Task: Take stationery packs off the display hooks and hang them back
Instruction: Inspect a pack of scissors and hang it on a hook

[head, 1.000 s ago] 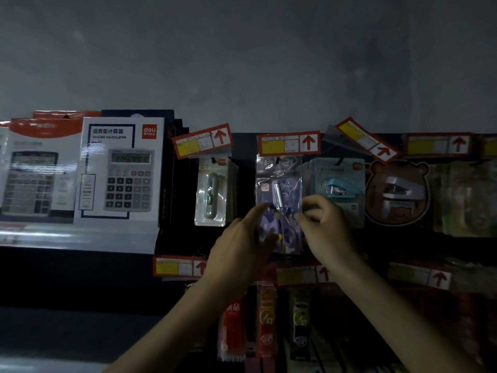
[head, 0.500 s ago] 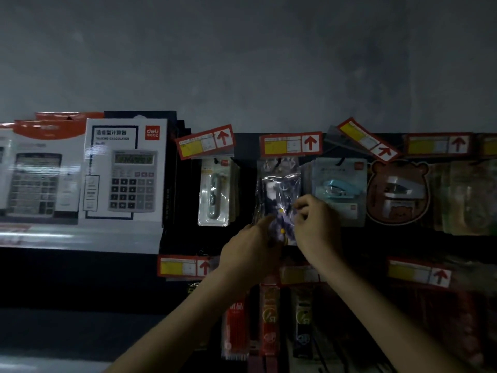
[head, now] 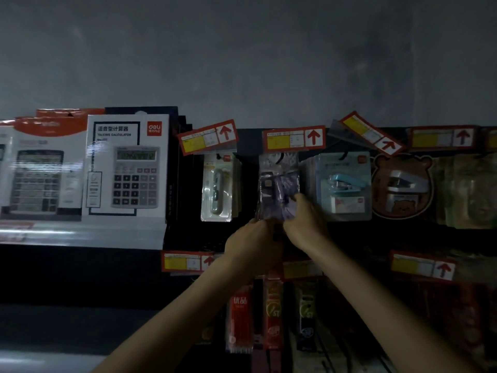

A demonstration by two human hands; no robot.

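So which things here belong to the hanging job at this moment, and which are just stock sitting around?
In the job: the purple pack, held near its lower edge by the left hand and the right hand.

Just around: calculator boxes, white pack, blue stapler pack, bear-shaped pack, red refill packs on the lower row.

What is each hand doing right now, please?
Left hand: grips the lower edge of the clear plastic pack with purple contents.
Right hand: pinches the same pack's lower right corner.
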